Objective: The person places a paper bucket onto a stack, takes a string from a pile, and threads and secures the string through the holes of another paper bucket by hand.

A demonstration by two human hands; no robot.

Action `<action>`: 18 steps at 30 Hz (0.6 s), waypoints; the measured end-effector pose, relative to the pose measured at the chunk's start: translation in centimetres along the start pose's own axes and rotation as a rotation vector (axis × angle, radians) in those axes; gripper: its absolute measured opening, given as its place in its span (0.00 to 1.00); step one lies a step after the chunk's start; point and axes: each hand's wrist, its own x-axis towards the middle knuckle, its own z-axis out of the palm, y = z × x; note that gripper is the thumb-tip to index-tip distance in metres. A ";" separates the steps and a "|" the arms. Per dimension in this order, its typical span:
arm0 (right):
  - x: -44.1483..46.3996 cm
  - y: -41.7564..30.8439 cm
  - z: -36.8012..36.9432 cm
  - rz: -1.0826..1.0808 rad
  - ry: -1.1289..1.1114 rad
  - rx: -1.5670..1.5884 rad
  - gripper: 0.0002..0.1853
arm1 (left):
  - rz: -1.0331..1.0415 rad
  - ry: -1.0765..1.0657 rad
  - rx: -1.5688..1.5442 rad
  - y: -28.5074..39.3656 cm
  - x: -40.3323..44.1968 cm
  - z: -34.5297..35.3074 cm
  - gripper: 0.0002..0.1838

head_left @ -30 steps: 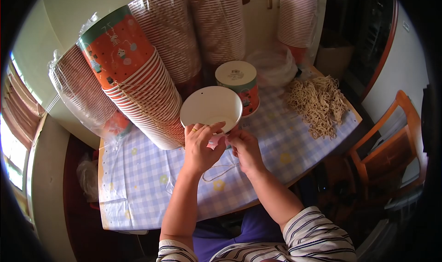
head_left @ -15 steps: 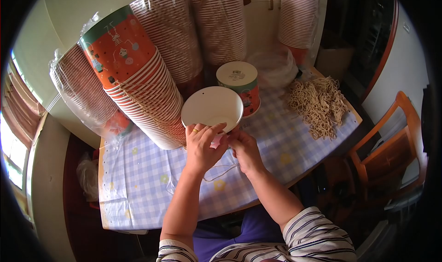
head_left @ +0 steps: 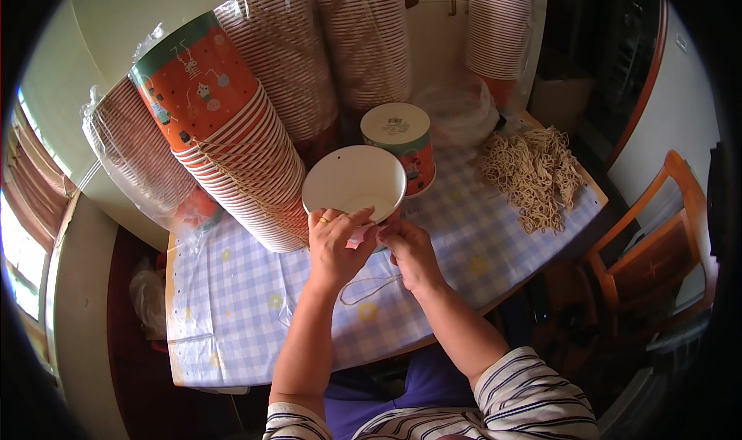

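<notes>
An open paper bucket (head_left: 352,179) with a white inside leans toward me, a small hole showing near its far rim. My left hand (head_left: 334,243) grips the bucket's near rim, thumb outside and fingers over the edge. Close beside it, my right hand (head_left: 410,253) is pinched against the bucket's outer wall near the rim. A thin beige cord (head_left: 367,295) hangs in a loop below the right hand, over the checked cloth. The pinched fingertips hide the cord's end.
Left stands a tall nested stack of orange buckets (head_left: 239,142) with cords hanging along it. Plastic-wrapped stacks (head_left: 282,54) rise behind. An upside-down bucket (head_left: 396,125) stands behind the held one. A heap of cords (head_left: 533,177) lies right on the tablecloth (head_left: 247,309). A wooden chair (head_left: 657,239) stands right.
Both hands stay at the near rim with only slight finger movement. The hanging cord loop has shifted a little. The whole view has moved slightly.
</notes>
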 end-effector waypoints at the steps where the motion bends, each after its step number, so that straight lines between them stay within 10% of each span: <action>1: 0.0 0.0 0.0 -0.004 0.010 0.004 0.02 | 0.000 -0.002 -0.004 -0.1 0.0 -0.1 0.21; 14: -0.1 -1.1 0.0 0.149 -0.113 0.153 0.05 | -0.018 0.208 0.047 0.3 -2.3 -2.9 0.16; 18: -0.3 -0.9 -0.3 0.158 -0.380 0.231 0.06 | -0.251 -0.119 -0.316 1.3 -5.8 -2.1 0.09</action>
